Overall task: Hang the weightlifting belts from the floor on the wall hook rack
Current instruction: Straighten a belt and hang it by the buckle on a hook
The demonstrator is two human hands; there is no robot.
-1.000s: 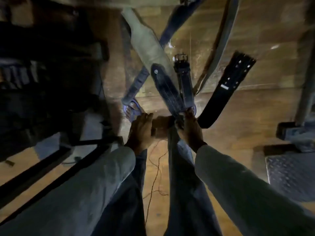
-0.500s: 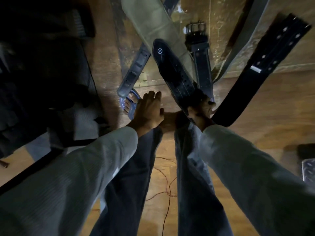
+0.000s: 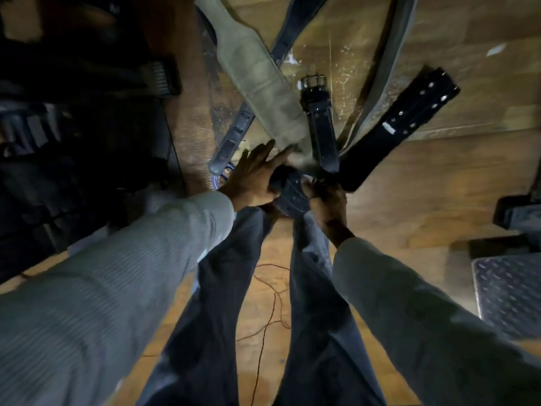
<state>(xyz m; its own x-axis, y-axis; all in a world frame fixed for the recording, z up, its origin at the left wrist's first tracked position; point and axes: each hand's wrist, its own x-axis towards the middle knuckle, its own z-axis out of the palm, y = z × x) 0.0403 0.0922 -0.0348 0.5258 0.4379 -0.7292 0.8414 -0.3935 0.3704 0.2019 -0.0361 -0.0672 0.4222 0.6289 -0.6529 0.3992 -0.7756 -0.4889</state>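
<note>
Dim wood floor (image 3: 409, 200), belts fanned toward 12. Left hand (image 3: 251, 177) spread flat on tan belt (image 3: 263, 92); right hand (image 3: 328, 197) pinching dark belt (image 3: 289, 191). Probably stiff, heavyish; grab by buckle.

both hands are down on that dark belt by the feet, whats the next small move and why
Probably lift the dark belt straight up. The right hand grips it and the left hand lies against its other side, while the tan belt and buckled belt seem to overlap its far end, so it should be raised slowly.
</note>
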